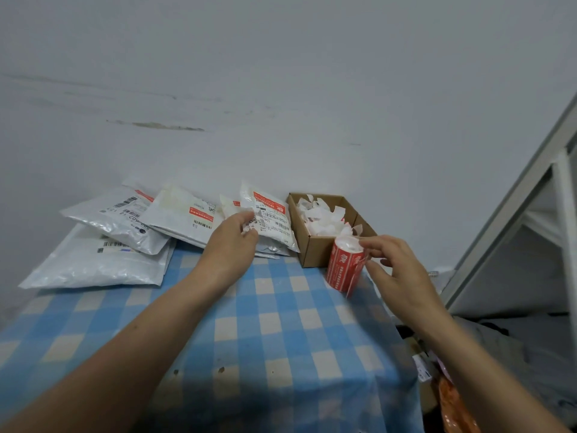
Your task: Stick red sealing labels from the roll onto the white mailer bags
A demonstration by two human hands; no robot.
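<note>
Red label roll (343, 267) stands at the table's (281, 323) right edge beside a cardboard box (315, 251), right hand (396, 270) pinching its loose end, left hand (232, 242) gripping a white mailer bag (274, 223) farther back.

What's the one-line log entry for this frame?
left hand: grips small mailer bag | right hand: pinches loose strip on red label roll | cardboard box: holds white paper scraps

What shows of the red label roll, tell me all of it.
The label roll is a red cylinder printed with white text, wound on white backing that shows at its top end. It stands roughly upright, tilted slightly, on the blue checked cloth, right in front of the cardboard box. The right hand pinches its loose strip at the upper right edge.
</note>
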